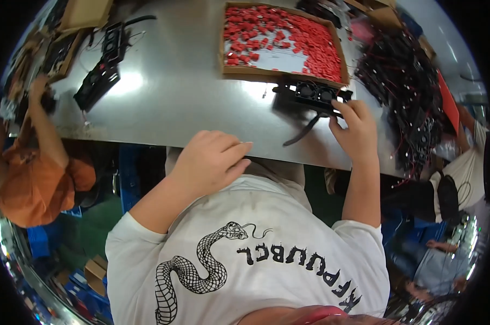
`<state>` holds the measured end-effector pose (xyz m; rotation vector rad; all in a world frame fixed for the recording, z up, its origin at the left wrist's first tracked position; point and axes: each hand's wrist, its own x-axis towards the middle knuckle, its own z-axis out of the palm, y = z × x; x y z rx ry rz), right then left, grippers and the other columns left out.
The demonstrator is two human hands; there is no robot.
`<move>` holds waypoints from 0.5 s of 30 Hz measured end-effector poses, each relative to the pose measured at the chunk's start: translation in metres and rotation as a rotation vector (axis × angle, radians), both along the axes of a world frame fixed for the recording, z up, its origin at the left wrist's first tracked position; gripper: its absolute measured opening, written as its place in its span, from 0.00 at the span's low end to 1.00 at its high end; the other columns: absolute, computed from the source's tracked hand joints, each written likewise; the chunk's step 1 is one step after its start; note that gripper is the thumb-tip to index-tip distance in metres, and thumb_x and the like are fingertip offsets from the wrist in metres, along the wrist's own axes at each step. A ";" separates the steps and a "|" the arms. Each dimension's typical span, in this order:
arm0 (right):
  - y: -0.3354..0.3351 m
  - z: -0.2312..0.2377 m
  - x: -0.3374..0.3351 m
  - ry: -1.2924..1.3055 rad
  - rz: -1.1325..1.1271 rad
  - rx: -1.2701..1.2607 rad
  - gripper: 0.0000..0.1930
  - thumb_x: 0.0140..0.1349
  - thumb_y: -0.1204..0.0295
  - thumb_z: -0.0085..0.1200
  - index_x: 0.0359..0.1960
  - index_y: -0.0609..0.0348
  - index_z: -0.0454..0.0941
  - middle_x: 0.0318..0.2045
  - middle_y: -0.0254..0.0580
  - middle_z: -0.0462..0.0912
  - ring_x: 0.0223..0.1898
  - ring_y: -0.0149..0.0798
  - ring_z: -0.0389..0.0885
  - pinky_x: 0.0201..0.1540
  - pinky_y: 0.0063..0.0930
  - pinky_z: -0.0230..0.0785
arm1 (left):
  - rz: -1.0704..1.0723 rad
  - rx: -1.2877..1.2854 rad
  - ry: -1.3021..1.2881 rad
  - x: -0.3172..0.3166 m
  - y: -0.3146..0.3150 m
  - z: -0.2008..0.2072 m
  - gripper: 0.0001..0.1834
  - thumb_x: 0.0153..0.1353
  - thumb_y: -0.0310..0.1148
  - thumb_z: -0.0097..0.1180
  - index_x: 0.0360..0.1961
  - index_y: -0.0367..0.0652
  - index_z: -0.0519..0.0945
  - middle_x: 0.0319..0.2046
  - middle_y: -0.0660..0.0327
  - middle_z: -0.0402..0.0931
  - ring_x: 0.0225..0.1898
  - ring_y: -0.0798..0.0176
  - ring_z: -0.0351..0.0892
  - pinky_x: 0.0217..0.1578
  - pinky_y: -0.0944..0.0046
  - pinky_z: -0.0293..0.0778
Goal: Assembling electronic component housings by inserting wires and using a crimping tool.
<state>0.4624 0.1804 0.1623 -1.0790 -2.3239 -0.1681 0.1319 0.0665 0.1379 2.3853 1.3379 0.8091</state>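
Black twin-fan unit handled at metal desk
Right hand's grip pinches its end; left hand's grip loosely spread.

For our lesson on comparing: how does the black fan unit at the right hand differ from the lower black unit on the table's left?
The right hand touches the fan unit; no hand touches the left-side unit. The fan unit runs nearly crosswise; the left-side unit slants steeply, upper end toward the right. Both are black and elongated.
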 end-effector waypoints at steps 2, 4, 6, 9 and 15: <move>-0.014 0.012 -0.015 0.034 0.044 0.013 0.18 0.46 0.82 0.71 0.41 0.53 0.87 0.31 0.41 0.79 0.29 0.43 0.78 0.31 0.35 0.71 | -0.046 0.053 -0.011 0.004 -0.002 0.005 0.26 0.50 0.36 0.72 0.53 0.47 0.83 0.48 0.58 0.81 0.49 0.51 0.79 0.51 0.52 0.74; -0.023 0.028 -0.036 -0.024 0.321 0.033 0.18 0.44 0.79 0.74 0.40 0.55 0.87 0.29 0.39 0.78 0.27 0.43 0.77 0.29 0.36 0.69 | 0.010 0.120 -0.049 0.012 -0.002 0.023 0.32 0.48 0.38 0.74 0.57 0.49 0.81 0.54 0.56 0.77 0.53 0.49 0.77 0.55 0.50 0.71; -0.044 0.040 -0.062 -0.007 0.407 -0.074 0.14 0.45 0.76 0.68 0.37 0.54 0.87 0.31 0.37 0.79 0.33 0.41 0.80 0.33 0.38 0.73 | 0.047 0.193 -0.096 0.019 -0.002 0.040 0.38 0.45 0.39 0.75 0.61 0.51 0.78 0.59 0.55 0.74 0.57 0.47 0.74 0.59 0.48 0.69; -0.060 0.048 -0.093 -0.051 0.723 -0.031 0.08 0.44 0.72 0.63 0.28 0.55 0.82 0.32 0.33 0.76 0.30 0.36 0.76 0.33 0.29 0.71 | -0.046 0.167 -0.022 0.028 -0.001 0.051 0.46 0.41 0.38 0.75 0.66 0.52 0.73 0.66 0.53 0.68 0.61 0.45 0.71 0.60 0.48 0.68; -0.049 0.042 -0.105 -0.154 0.810 -0.011 0.09 0.46 0.75 0.69 0.30 0.60 0.83 0.30 0.34 0.78 0.28 0.38 0.78 0.30 0.31 0.72 | 0.032 -0.126 -0.044 0.014 -0.007 0.032 0.43 0.45 0.32 0.70 0.67 0.47 0.70 0.64 0.49 0.69 0.54 0.43 0.76 0.54 0.48 0.73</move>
